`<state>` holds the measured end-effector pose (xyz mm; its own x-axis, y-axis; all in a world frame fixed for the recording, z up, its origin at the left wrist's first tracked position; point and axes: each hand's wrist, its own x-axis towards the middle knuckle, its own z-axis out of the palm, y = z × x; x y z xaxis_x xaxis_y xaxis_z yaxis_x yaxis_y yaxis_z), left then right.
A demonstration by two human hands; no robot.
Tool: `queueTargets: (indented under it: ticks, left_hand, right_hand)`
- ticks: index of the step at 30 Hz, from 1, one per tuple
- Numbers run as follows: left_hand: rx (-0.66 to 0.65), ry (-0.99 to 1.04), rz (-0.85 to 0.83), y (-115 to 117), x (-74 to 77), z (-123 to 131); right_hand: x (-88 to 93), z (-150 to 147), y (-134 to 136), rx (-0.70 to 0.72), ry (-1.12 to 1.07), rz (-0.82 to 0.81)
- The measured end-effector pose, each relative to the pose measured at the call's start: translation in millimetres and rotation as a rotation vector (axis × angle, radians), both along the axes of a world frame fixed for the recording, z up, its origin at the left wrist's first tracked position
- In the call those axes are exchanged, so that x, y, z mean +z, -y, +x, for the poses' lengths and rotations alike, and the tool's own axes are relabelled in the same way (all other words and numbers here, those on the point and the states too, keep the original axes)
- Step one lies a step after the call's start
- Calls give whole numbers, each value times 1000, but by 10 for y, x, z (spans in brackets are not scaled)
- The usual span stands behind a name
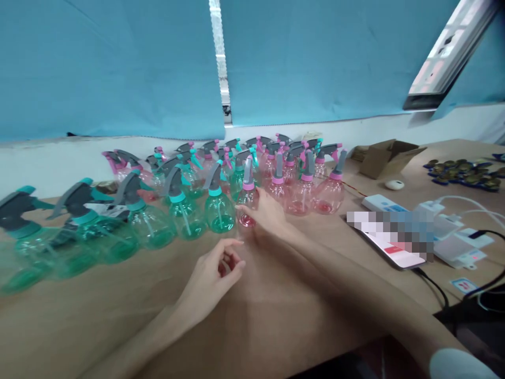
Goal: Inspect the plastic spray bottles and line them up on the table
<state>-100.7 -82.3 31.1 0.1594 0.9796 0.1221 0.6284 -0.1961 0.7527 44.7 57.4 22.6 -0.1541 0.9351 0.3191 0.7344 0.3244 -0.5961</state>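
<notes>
My right hand (266, 210) is wrapped round the body of a pink spray bottle (248, 197), which stands upright on the brown table (252, 305) in the front row. Its trigger head is grey with a pink collar. My left hand (219, 266) hovers nearer to me, fingers loosely curled and apart from the thumb, with nothing in it. Just left of the held bottle is a green spray bottle (220, 210), and more green ones extend to the left. Further pink spray bottles (302, 197) stand close on the right. Several mixed pink and green bottles crowd behind.
At right lie a phone (389, 245) with a lit, partly blurred screen, a white power strip (460, 247) with cables, and a white mouse (394, 185). Behind them are an open cardboard box (389, 158) and a pile of small dark items (465, 175). Blue curtains (315, 63) hang behind.
</notes>
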Motion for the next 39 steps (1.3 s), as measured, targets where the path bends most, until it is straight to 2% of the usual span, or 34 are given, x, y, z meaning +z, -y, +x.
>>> queueTargets:
  ticks: [5, 11, 15, 19, 23, 28, 34, 36, 39]
  left_hand:
    - [53, 14, 36, 7, 75, -10]
    - [167, 114, 184, -262, 153, 79]
    - [93, 165, 217, -454, 180, 277]
    - [11, 234, 224, -506, 235, 497]
    - [15, 251, 253, -487, 290, 568]
    - [-12, 251, 286, -472, 294, 467]
    - [-24, 207, 354, -484, 316, 309]
    - [-35, 183, 370, -487, 329, 276]
    - [-45, 165, 370, -494, 340, 248]
  right_hand:
    - [-25, 63, 105, 20, 0, -1]
    - [27, 274, 572, 80, 59, -3]
    - [4, 386, 890, 83, 149, 32]
    - [-77, 434, 1042, 71, 227, 127]
    - [-122, 406, 1104, 91, 230, 231]
    - [-191, 306, 1142, 135, 224, 221]
    - [-247, 323, 1064, 345, 119, 126]
    - [-269, 389, 995, 423, 109, 133]
    - [-334, 533, 852, 461, 142, 155]
